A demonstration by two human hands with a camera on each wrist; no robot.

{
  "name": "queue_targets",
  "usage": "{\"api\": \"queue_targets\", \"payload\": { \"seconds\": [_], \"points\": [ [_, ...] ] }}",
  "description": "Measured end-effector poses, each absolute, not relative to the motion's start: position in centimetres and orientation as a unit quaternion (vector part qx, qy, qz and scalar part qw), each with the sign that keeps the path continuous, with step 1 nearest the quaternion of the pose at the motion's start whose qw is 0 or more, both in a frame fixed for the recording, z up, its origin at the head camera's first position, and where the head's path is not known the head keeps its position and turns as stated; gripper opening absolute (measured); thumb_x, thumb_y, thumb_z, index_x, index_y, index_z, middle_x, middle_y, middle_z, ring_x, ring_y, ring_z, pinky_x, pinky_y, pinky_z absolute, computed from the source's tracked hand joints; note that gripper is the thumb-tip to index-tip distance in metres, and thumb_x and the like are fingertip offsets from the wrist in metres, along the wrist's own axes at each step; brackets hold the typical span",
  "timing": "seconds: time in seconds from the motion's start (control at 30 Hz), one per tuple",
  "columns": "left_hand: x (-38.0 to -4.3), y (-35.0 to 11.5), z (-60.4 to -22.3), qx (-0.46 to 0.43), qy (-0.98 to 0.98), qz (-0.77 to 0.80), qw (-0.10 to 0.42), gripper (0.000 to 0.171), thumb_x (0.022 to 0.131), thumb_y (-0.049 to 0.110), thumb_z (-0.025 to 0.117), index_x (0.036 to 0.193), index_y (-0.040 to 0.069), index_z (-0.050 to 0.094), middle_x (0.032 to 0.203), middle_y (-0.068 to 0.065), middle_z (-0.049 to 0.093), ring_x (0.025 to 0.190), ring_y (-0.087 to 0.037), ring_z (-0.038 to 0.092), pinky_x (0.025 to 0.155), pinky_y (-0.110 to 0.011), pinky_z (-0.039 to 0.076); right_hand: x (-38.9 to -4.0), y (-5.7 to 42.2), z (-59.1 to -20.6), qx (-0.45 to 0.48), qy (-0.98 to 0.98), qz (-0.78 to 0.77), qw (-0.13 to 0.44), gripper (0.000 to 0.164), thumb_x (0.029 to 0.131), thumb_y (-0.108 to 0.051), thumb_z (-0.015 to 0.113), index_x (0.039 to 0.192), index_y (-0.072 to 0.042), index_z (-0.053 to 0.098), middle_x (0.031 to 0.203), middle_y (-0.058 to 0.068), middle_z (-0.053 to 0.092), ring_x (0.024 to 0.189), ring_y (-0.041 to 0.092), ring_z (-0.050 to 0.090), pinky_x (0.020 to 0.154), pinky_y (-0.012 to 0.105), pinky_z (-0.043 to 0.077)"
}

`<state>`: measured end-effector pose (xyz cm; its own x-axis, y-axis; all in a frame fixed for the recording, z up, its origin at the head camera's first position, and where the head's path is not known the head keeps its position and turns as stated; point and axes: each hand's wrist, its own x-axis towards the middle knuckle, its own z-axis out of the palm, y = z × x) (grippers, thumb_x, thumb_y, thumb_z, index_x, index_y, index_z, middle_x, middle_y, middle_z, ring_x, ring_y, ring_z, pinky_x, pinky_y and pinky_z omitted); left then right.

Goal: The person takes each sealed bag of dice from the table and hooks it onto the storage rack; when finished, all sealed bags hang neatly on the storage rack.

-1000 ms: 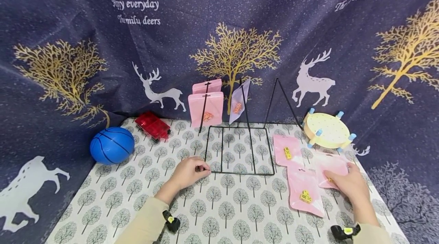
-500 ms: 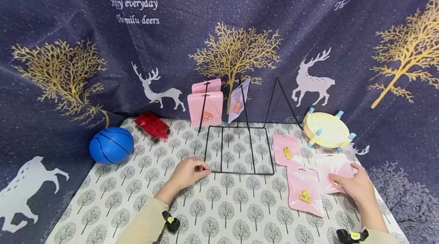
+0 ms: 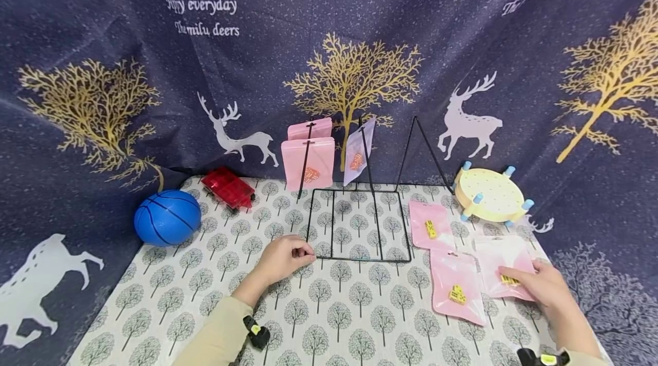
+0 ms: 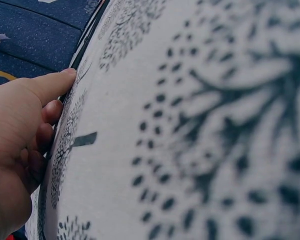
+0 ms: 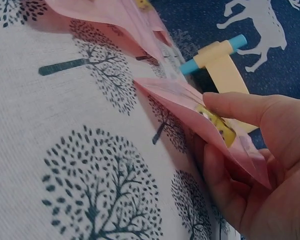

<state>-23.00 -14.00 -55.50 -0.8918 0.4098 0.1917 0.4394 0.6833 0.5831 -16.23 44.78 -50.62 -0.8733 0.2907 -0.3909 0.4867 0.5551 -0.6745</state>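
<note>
My left hand [image 3: 284, 260] pinches the near left corner of a black wire display rack [image 3: 360, 260], its fingers curled in the left wrist view. Pink bags with orange-red dice [image 3: 308, 157] and a lilac bag [image 3: 356, 155] hang from the rack's prongs. At the right, my right hand [image 3: 551, 289] pinches a pink zip bag [image 3: 506, 254] by its lower right part. In the right wrist view the thumb lies on top near the yellow dice [image 5: 220, 127], with fingers underneath. Two more pink bags, a far one [image 3: 417, 220] and a nearer one [image 3: 452, 272], lie beside it, with yellow dice inside.
A blue ball [image 3: 167, 217] and a red toy car [image 3: 229, 188] stand at the far left. An upturned pale yellow round stool [image 3: 490, 194] with blue-tipped legs is at the far right. Behind the tree-print tablecloth [image 3: 329, 320] hangs a dark deer-print curtain [image 3: 267, 63].
My right hand has moved nearer and to the right, and the pink bag under its fingers has shifted slightly the same way. The left hand stays at the rack's corner.
</note>
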Motion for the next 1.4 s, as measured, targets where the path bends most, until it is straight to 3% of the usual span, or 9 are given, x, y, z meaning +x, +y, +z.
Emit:
{"api": "queue_targets", "payload": {
  "seconds": [0.1,0.17,0.23,0.33,0.73,0.9,1.13,1.27,1.4],
  "points": [
    [-23.0,-14.0,-55.5,-0.232,-0.915,-0.330,0.022,0.009,0.088,0.033,0.084,0.092,0.032,0.076,0.081,0.020,0.056,0.070,-0.001,0.053,0.068,-0.025,0.049,-15.9,45.0,-50.3,0.207,0.878,-0.417,0.112,0.103,0.093,-0.050,0.076,0.152,0.019,0.026,0.153,0.044,0.029,0.135,0.053,0.040,0.110,0.051,0.043],
    [-23.0,-14.1,-55.5,-0.233,-0.914,-0.333,0.022,0.009,0.088,0.032,0.084,0.092,0.031,0.076,0.081,0.020,0.056,0.070,-0.001,0.054,0.068,-0.025,0.049,-15.7,45.2,-50.2,0.203,0.875,-0.427,0.104,0.089,0.094,-0.048,0.075,0.144,0.017,0.041,0.133,0.034,0.054,0.112,0.037,0.060,0.092,0.038,0.056],
    [-23.1,-14.1,-55.5,-0.234,-0.913,-0.334,0.022,0.009,0.088,0.033,0.084,0.092,0.032,0.076,0.081,0.020,0.056,0.070,-0.001,0.054,0.068,-0.025,0.049,-15.6,45.3,-50.0,0.199,0.877,-0.429,0.089,0.076,0.095,-0.047,0.075,0.132,0.015,0.051,0.108,0.016,0.064,0.084,0.018,0.061,0.069,0.028,0.056],
    [-23.1,-14.1,-55.6,-0.235,-0.914,-0.331,0.024,0.009,0.088,0.033,0.084,0.092,0.032,0.076,0.080,0.021,0.056,0.070,-0.001,0.054,0.069,-0.026,0.048,-15.6,45.5,-49.6,0.191,0.872,-0.443,0.081,0.077,0.097,-0.046,0.072,0.135,0.016,0.049,0.101,0.006,0.066,0.075,0.011,0.063,0.066,0.029,0.058],
    [-23.1,-14.2,-55.6,-0.232,-0.912,-0.337,0.029,0.009,0.088,0.034,0.085,0.092,0.032,0.077,0.081,0.021,0.057,0.071,-0.001,0.054,0.070,-0.026,0.049,-15.8,43.4,-48.0,0.133,0.834,-0.534,0.044,0.077,0.102,-0.028,0.069,0.154,0.013,0.027,0.096,-0.014,0.067,0.082,0.008,0.070,0.071,0.030,0.061],
    [-23.0,-14.1,-55.6,-0.234,-0.912,-0.337,0.031,0.009,0.088,0.033,0.085,0.092,0.032,0.077,0.081,0.021,0.057,0.071,-0.001,0.054,0.069,-0.025,0.049,-15.9,42.1,-47.6,0.112,0.836,-0.535,0.048,0.059,0.102,-0.029,0.070,0.144,0.006,0.047,0.100,-0.012,0.066,0.087,0.007,0.069,0.073,0.029,0.059],
    [-23.0,-14.1,-55.7,-0.235,-0.911,-0.338,0.031,0.009,0.088,0.033,0.085,0.092,0.031,0.077,0.081,0.021,0.056,0.070,-0.001,0.054,0.067,-0.025,0.049,-16.5,40.1,-47.6,0.073,0.836,-0.543,0.011,0.024,0.100,-0.023,0.073,0.117,-0.007,0.071,0.095,-0.011,0.073,0.085,0.008,0.069,0.072,0.026,0.058],
    [-23.0,-14.1,-55.7,-0.235,-0.910,-0.341,0.031,0.009,0.088,0.032,0.085,0.092,0.030,0.077,0.081,0.020,0.056,0.071,-0.001,0.054,0.068,-0.025,0.049,-16.7,38.8,-47.7,0.049,0.831,-0.554,-0.002,0.017,0.099,-0.018,0.074,0.112,-0.008,0.073,0.093,-0.009,0.076,0.082,0.009,0.070,0.069,0.026,0.058],
    [-22.9,-14.1,-55.6,-0.233,-0.909,-0.344,0.027,0.009,0.088,0.031,0.085,0.092,0.030,0.077,0.082,0.020,0.056,0.071,-0.002,0.054,0.068,-0.025,0.049,-16.7,37.0,-47.5,0.032,0.831,-0.556,0.001,0.022,0.099,-0.018,0.074,0.114,-0.001,0.071,0.092,-0.003,0.077,0.080,0.012,0.072,0.068,0.027,0.059]
  ]
}}
